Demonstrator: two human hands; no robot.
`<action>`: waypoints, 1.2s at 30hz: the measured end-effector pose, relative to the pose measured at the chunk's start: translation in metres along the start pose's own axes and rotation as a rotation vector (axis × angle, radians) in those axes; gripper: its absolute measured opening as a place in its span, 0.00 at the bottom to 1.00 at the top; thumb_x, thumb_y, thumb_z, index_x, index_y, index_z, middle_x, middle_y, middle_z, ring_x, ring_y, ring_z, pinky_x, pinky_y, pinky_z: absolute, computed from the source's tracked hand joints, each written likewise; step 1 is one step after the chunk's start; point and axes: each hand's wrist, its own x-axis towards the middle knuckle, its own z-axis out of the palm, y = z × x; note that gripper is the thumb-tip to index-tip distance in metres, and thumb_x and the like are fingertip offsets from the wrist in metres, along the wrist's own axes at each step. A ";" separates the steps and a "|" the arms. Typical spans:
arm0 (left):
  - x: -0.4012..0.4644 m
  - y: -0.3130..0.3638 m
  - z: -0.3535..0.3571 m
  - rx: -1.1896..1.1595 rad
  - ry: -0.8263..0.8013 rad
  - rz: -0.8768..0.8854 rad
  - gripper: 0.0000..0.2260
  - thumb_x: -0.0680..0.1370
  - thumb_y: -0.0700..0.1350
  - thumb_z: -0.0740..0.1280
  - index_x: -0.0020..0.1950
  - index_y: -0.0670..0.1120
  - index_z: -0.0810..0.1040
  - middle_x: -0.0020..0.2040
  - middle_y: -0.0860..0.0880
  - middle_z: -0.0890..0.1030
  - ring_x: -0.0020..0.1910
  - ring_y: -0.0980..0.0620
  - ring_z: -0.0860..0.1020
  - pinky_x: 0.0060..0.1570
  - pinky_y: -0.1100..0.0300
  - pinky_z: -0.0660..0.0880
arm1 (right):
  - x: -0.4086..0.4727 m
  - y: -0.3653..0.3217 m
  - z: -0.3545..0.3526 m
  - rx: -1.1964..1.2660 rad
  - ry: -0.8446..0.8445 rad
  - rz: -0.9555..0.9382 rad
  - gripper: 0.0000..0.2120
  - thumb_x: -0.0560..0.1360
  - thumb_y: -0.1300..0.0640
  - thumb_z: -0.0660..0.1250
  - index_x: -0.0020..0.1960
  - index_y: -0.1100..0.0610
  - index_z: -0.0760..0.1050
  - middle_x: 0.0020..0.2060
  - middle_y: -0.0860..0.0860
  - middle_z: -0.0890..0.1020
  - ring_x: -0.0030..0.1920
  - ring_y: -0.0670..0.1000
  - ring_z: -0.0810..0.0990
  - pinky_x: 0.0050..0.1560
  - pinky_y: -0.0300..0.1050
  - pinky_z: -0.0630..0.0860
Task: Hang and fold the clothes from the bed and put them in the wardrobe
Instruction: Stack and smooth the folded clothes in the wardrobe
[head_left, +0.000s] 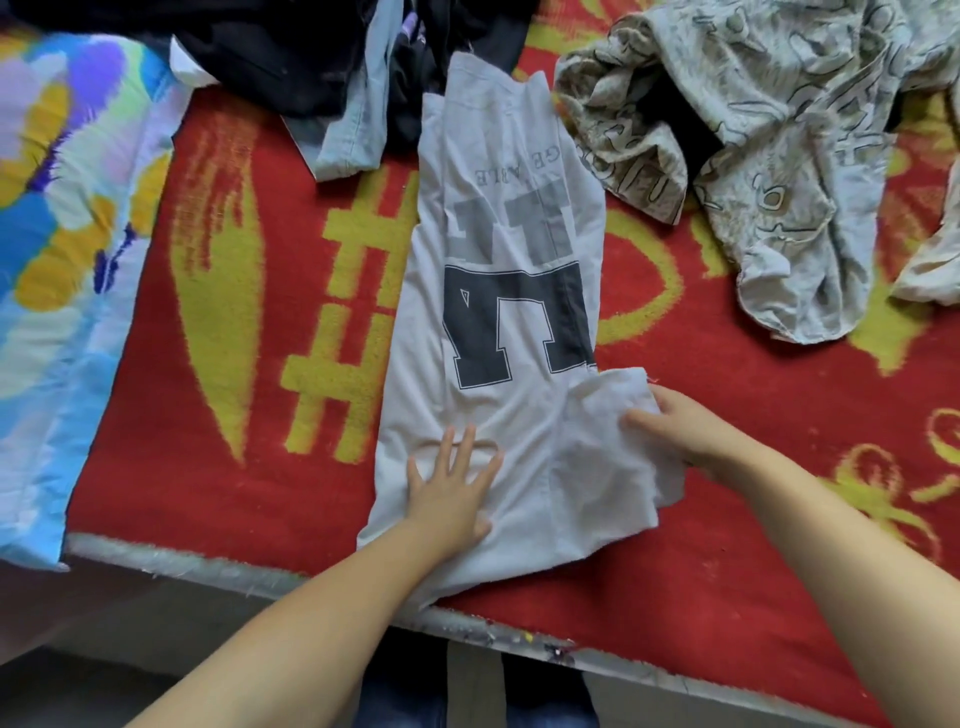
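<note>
My left hand (452, 483) lies flat with fingers spread, palm down, pressing the near end of the white T-shirt (498, 322), and its forearm reaches in from the bed's near edge. My right hand (680, 426) comes in from the shirt's right side, fingers curled round a loose flap of the same shirt at its near right corner, thumb on top of the cloth. The shirt itself lies as a long narrow strip on the red and yellow blanket (234, 322), print up, its near hem just reaching the blanket's near edge and its far end touching the dark clothes pile (291, 57). Left of the shirt the blanket is bare as far as the blue patterned sheet (57, 249). Right of the shirt, beyond my right hand, there is also bare blanket; farther up on that side the crumpled printed garment (779, 156) lies just beside the shirt's far half.
</note>
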 end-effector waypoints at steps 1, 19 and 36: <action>-0.002 -0.001 -0.001 0.001 -0.010 0.020 0.37 0.76 0.58 0.63 0.77 0.60 0.43 0.76 0.48 0.31 0.75 0.44 0.32 0.67 0.31 0.47 | -0.001 -0.014 0.011 -0.053 -0.046 -0.036 0.07 0.77 0.62 0.62 0.52 0.56 0.76 0.48 0.56 0.82 0.44 0.49 0.79 0.49 0.52 0.79; -0.019 -0.121 -0.011 0.528 0.071 0.608 0.31 0.80 0.37 0.54 0.78 0.53 0.43 0.77 0.47 0.36 0.74 0.47 0.32 0.66 0.47 0.25 | -0.021 0.057 0.141 -1.422 -0.371 -0.501 0.41 0.74 0.61 0.61 0.79 0.51 0.40 0.76 0.64 0.45 0.77 0.60 0.42 0.74 0.62 0.43; 0.061 -0.123 -0.131 -1.183 0.374 -0.210 0.10 0.81 0.46 0.61 0.58 0.42 0.76 0.46 0.44 0.75 0.45 0.49 0.72 0.45 0.57 0.68 | 0.079 -0.058 0.040 -0.407 0.362 -0.116 0.14 0.76 0.62 0.62 0.61 0.61 0.74 0.53 0.61 0.80 0.54 0.59 0.77 0.53 0.53 0.73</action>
